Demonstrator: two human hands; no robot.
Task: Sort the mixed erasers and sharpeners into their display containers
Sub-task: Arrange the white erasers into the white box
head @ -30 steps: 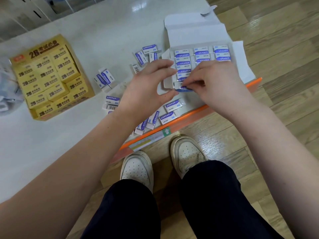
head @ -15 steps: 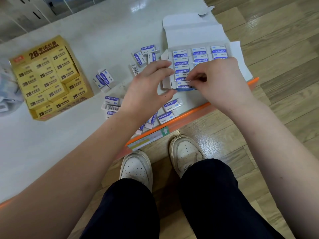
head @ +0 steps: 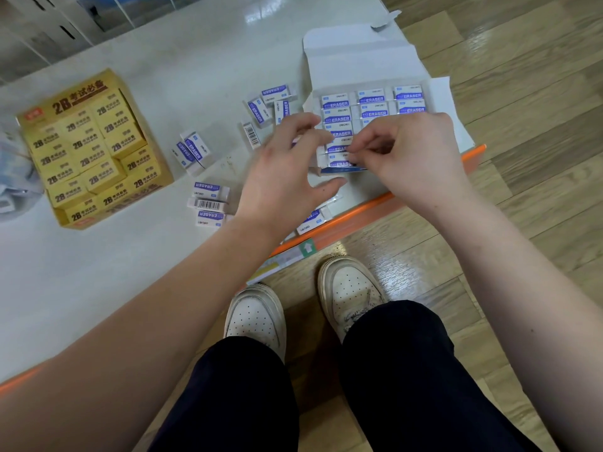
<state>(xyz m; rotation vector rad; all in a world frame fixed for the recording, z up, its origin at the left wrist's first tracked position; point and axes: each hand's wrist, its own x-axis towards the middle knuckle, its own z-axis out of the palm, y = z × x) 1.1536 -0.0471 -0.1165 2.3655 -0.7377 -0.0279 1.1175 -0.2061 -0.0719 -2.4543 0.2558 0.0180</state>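
Yellow box (head: 94,148) far left on counter (head: 98,272), full. Loose erasers (head: 208,190) scattered middle. Left hand (head: 287,171) spread wide, holding nothing. Right hand (head: 414,161) pinching eraser (head: 337,148) in white box (head: 365,60), left column. Tight fit, so a shove could pop neighbours out, imo.

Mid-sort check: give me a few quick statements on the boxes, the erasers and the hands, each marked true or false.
1. The lid of the white box is shut. False: it stands open.
2. The yellow box sits to the left of the white box. True.
3. Every blue eraser is already in the white box. False: loose erasers lie on the table.
4. The right hand pinches an eraser in the white box. True.
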